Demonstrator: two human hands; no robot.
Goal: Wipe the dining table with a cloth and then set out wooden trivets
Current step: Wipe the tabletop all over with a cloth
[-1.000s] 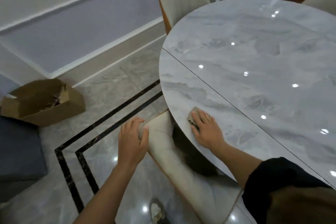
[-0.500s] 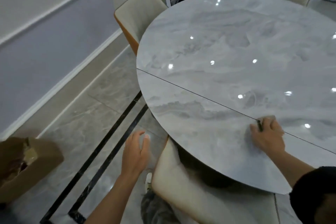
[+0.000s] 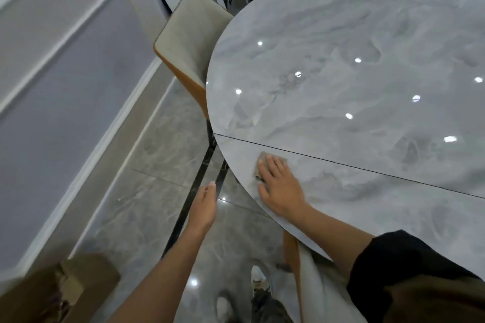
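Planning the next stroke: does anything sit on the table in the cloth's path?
Nothing visible does. The right hand presses the cloth flat beside the seam; the table ahead shows only light reflections.

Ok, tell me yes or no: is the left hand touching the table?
No: the left hand hangs open over the floor, apart from the table, while the right hand presses the cloth on it.

The right hand [image 3: 280, 187] covers most of the cloth [image 3: 257, 172], and the table [image 3: 341, 34] runs off the right edge.
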